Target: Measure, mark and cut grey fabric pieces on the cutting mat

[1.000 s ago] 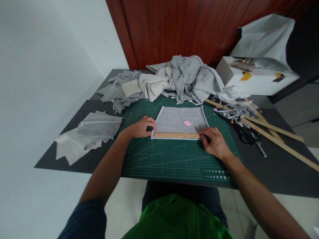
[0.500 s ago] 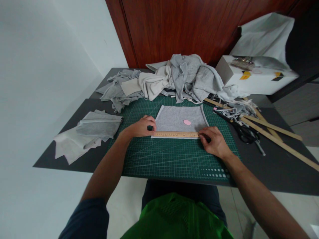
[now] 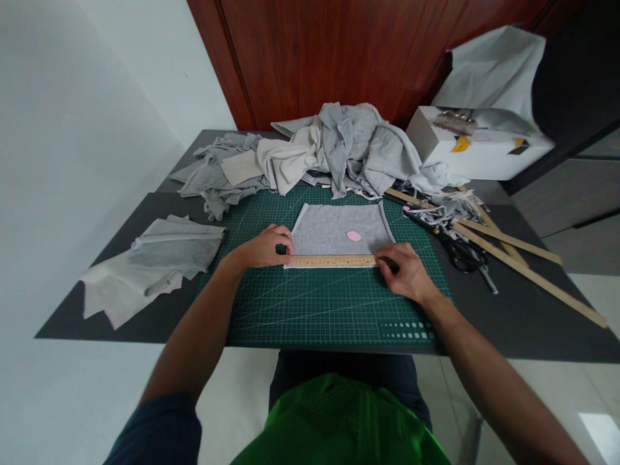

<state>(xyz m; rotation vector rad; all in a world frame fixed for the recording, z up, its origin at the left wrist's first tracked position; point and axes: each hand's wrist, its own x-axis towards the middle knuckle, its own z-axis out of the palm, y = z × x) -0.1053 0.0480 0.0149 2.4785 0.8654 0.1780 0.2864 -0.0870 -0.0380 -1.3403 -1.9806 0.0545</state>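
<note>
A grey piece of fabric (image 3: 324, 226) lies flat on the green cutting mat (image 3: 305, 303). Along its near edge runs a wooden ruler (image 3: 332, 260). My left hand (image 3: 268, 247) pinches the ruler's left end, thumb and fingers closed. At the other end, my right hand (image 3: 404, 268) grips the ruler, its fingers curled together over the fabric's near right corner. A small pink oval piece, perhaps tailor's chalk (image 3: 353, 236), rests on the fabric, right of its middle and beyond the ruler.
Heaped grey and cream cloth (image 3: 349, 142) fills the back of the dark table (image 3: 484, 329). Folded cloth pieces (image 3: 169, 248) lie at left. To the right are black scissors (image 3: 462, 255), wooden strips (image 3: 533, 274) and fabric scraps (image 3: 455, 210). A white box (image 3: 469, 152) stands at back right.
The whole view has shifted slightly, so everything appears a little further left. Both hands stay on the ruler, and the ruler and fabric keep their places on the mat.
</note>
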